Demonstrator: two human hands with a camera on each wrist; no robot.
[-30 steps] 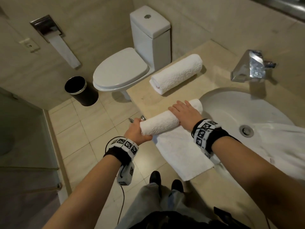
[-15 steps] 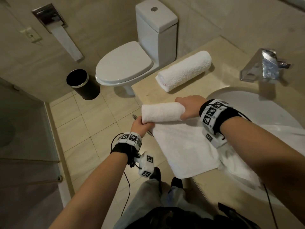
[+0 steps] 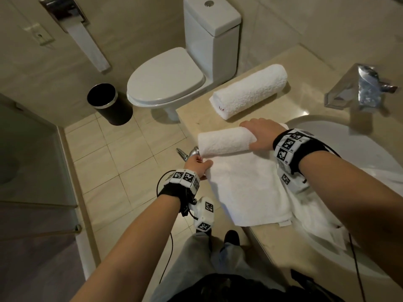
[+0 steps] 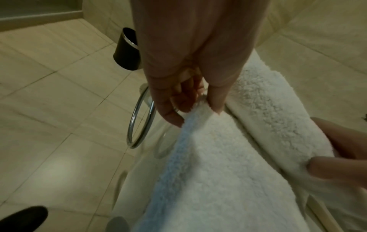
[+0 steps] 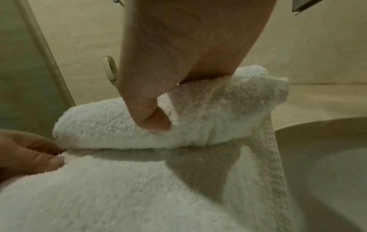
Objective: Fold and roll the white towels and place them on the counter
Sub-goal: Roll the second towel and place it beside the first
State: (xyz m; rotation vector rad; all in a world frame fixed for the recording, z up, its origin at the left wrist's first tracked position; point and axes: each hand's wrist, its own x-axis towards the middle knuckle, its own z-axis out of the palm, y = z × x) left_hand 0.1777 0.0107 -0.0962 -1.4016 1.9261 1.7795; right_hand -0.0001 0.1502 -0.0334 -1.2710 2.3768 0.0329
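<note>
A white towel [image 3: 246, 188] lies across the counter's [image 3: 283, 243] front edge, its far end wound into a roll [image 3: 224, 141]. My right hand [image 3: 260, 134] grips the roll's right end, thumb pressed into the terry [image 5: 155, 120]. My left hand [image 3: 199, 165] pinches the flat towel's left edge [image 4: 198, 109] just below the roll. A finished rolled towel [image 3: 248, 91] rests farther back on the counter.
The sink basin [image 3: 340, 144] with a chrome tap [image 3: 359, 88] is at right; more white cloth [image 3: 322, 225] hangs into it. A chrome towel ring [image 4: 139, 119] sits under the counter edge. Left are the toilet [image 3: 174, 81], black bin [image 3: 109, 103] and tiled floor.
The roll has been pushed away from me, leaving more flat towel showing. My left hand left the roll's end and now pinches the flat towel's edge.
</note>
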